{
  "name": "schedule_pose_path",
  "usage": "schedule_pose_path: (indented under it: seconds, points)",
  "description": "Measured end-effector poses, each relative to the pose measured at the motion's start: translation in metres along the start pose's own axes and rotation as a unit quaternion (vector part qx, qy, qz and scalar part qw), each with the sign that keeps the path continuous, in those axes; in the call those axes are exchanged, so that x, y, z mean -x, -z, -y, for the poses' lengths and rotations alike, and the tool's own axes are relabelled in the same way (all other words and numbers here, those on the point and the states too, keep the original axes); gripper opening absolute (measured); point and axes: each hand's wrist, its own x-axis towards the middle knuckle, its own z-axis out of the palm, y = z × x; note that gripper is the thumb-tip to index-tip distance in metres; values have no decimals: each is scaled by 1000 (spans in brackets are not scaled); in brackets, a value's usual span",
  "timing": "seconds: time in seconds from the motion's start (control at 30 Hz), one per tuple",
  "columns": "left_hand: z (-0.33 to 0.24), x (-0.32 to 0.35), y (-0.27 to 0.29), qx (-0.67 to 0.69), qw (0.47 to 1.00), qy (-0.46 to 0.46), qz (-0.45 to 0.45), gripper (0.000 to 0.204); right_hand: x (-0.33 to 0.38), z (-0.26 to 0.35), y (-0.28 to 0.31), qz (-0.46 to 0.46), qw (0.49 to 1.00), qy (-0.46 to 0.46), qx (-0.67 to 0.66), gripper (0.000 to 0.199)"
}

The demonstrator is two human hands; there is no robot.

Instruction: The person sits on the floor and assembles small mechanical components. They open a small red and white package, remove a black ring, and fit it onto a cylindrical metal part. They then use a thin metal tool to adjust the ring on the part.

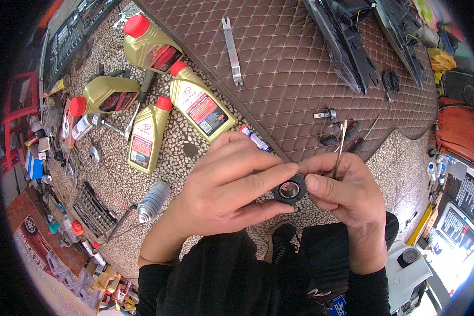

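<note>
A small round black part (299,195) with a shiny metal ring inside it is held between the thumb and fingers of my left hand (226,184). My right hand (347,187) meets its other side with thumb and forefinger. A slim metal tool (343,138), like tweezers, sticks up from between my right fingers; its lower end is hidden. On the brown quilted mat (284,68) beyond lie a headlight bulb (325,114) and a screwdriver (360,143). Gold bottles with red caps, such as this upright-labelled one (201,105), lie left of the mat.
Black headlight housings (337,45) rest at the mat's far right, and a flat metal bar (231,50) nearer its left. A spray can (154,202) is on the speckled floor (189,150) by my left forearm. A laptop (455,226) stands far right.
</note>
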Motion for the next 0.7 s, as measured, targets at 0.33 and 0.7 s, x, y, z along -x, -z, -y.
schedule_pose_path:
  seconds: [0.33, 0.7]
  points:
    - [-4, -1, 3, -16, 1000, 24, 11, 56, 1, 1, -3, -4, 1000, 21, -15, 36]
    - [-6, -2, 3, -46, 997, 48, 34, 55, 2, 1, -10, -73, 992, 19, 104, 42]
